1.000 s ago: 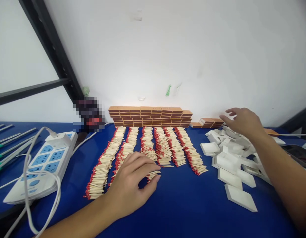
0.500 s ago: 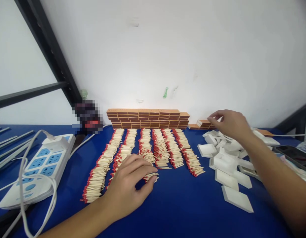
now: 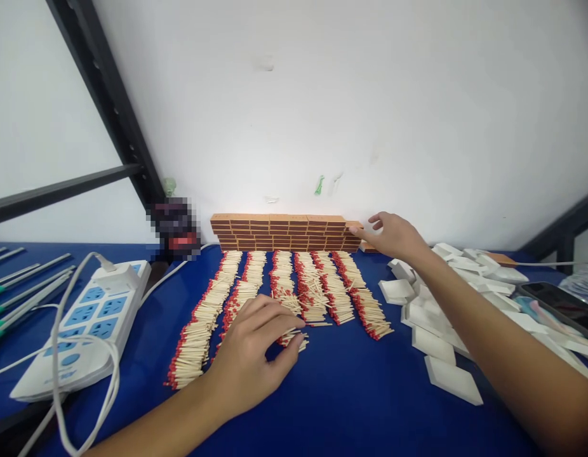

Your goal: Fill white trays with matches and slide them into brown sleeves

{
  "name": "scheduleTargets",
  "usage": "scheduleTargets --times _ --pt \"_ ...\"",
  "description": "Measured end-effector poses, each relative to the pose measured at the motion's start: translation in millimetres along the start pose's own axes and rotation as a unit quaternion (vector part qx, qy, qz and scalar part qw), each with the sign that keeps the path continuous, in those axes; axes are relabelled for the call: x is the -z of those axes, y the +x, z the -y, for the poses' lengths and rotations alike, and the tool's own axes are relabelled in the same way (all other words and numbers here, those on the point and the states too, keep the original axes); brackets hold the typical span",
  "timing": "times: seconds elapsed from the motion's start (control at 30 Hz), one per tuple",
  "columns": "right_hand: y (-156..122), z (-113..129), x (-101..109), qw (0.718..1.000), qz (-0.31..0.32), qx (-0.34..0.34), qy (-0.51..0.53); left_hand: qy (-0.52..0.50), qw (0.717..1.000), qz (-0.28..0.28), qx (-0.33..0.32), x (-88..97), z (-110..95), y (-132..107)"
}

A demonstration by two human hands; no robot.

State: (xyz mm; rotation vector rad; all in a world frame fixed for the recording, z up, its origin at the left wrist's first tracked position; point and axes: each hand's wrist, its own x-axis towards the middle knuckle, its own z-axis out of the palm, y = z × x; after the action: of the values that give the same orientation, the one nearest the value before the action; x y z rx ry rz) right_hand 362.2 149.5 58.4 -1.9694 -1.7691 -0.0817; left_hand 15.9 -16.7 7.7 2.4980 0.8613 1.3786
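Several slanting rows of red-tipped matches lie on a blue table. My left hand rests loosely curved over the lower end of one row, with the thumb apart from the fingers. A few matches show in the gap between thumb and forefinger. Behind the rows, brown matchboxes are stacked like a low brick wall. My right hand is at the right end of this stack, thumb at the end box and fingers spread apart. One low box is partly hidden beneath that hand.
White matchbox trays lie heaped at the right, beside a dark phone. At the left are a power strip with a looping white cable and several green-handled rods. A white wall stands behind.
My right hand has moved left from the short boxes at the right to the end of the stack. Those boxes are now mostly out of sight. My left hand stays over the matches.
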Motion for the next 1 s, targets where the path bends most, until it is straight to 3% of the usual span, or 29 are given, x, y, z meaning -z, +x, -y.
scheduleTargets --times 0.2,0.3,0.37,0.57,0.7,0.8,1.0 --pt "-14.0 -26.0 32.2 0.994 0.092 -0.027 -0.050 -0.007 1.000 0.013 -0.004 -0.9 0.1 -2.7" --pt "-24.0 -39.8 41.5 0.969 0.234 0.059 -0.046 -0.004 1.000 0.006 -0.006 0.0 1.0 -2.0" --pt "-30.6 -48.2 42.4 0.947 0.297 0.116 -0.047 0.000 1.000 -0.001 -0.012 1.2 1.6 -0.4" --pt "-37.2 -56.0 37.4 0.947 0.297 0.100 -0.072 0.006 1.000 0.003 -0.018 2.4 3.8 1.5" --pt "-48.1 -39.6 56.7 0.962 0.248 0.101 -0.058 0.011 1.000 0.003 -0.021 2.3 4.9 2.2" --pt "-71.8 -11.1 68.8 0.962 0.200 0.183 0.010 0.020 0.999 0.003 -0.031 2.6 5.7 4.5" --pt "-125.6 46.8 51.0 0.913 0.283 0.285 0.072 0.039 0.999 0.010 -0.034 3.4 7.0 6.3"
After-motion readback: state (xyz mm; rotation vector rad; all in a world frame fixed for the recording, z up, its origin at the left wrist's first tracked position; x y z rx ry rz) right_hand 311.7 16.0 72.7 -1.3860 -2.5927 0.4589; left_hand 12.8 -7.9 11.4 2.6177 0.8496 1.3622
